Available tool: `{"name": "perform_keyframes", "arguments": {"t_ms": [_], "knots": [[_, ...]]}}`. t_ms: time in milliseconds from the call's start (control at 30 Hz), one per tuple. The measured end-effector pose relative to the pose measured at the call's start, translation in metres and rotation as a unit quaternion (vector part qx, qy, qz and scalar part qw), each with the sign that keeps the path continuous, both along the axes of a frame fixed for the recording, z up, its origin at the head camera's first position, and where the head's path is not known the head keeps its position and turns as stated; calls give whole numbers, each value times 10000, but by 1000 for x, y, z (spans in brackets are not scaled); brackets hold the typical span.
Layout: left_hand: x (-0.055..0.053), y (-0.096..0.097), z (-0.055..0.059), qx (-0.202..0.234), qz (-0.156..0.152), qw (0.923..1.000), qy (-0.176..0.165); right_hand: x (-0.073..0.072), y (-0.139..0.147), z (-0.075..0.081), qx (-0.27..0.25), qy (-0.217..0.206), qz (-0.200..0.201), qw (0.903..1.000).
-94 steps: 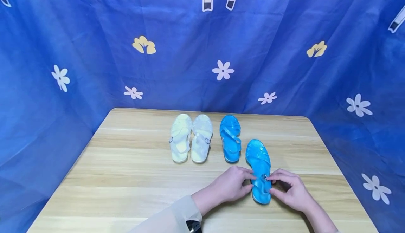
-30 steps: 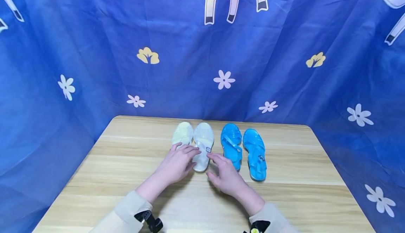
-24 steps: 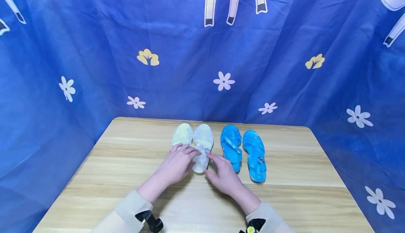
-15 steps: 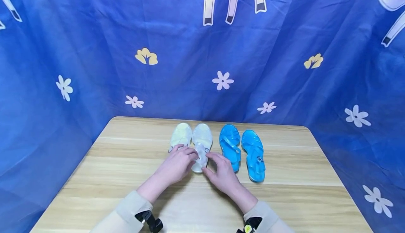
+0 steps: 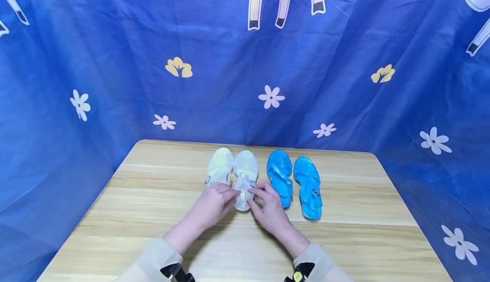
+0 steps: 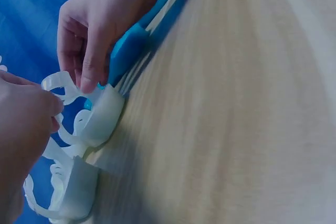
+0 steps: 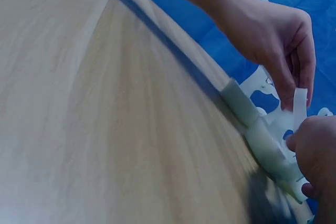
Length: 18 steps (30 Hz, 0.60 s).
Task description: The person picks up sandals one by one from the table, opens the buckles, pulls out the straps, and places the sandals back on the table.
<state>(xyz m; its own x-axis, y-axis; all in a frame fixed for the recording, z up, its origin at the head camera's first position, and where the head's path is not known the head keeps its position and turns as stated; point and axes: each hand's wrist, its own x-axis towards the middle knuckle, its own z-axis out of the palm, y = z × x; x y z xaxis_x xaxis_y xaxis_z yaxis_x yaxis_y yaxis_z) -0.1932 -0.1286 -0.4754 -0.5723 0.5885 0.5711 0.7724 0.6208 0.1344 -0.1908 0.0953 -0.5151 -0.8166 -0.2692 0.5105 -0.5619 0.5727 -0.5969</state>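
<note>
Two white jelly sandals lie side by side on the table, toes away from me. Both hands work at the rear of the right-hand white sandal (image 5: 246, 165). My left hand (image 5: 210, 203) pinches its strap (image 7: 300, 106) from the left, fingertips together in the right wrist view. From the right, my right hand (image 5: 273, 212) has thumb and fingers on the strap, near the metal buckle (image 5: 253, 183). Part of the heel is hidden by fingers in the wrist views. Just left of it sits the other white sandal (image 5: 221, 160), its heel covered by my left hand.
Right of my right hand lie two blue jelly sandals, the left one (image 5: 279, 163) and the right one (image 5: 307, 184), slightly nearer me. A wood-grain table (image 5: 363, 239) carries everything. Blue patterned cloth (image 5: 214, 90) hangs behind and on both sides.
Both hands have left the right blue sandal, which now lies farther back beside its mate, and moved left to the white one. Recently my left hand drew slightly nearer me, fingertips closing on the strap.
</note>
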Motion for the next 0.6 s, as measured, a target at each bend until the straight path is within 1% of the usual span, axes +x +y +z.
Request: {"name": "perform_keyframes", "arguments": {"t_ms": [100, 167, 233, 333, 400, 467, 600], "knots": [[7, 0, -3, 163, -15, 9998, 147, 3, 0, -2, 56, -1, -10, 10000], [11, 0, -5, 246, -43, 9992, 325, 5, 0, -3, 77, 84, -1, 9999], [16, 1, -7, 279, -71, 9984, 480, 8, 1, -4, 83, 245, 70, 9996], [24, 3, -8, 335, -106, 9978, 557, 11, 3, -6, 177, 538, 209, 9982], [29, 4, -9, 399, -143, 9978, 509, 14, 6, -6, 196, 632, 310, 9973], [34, 5, -9, 512, -177, 9978, 379, 16, 9, -7, 197, 635, 375, 9971], [42, 3, -8, 886, -241, 9958, -45, 22, 15, -7, 180, 385, 594, 9973]]}}
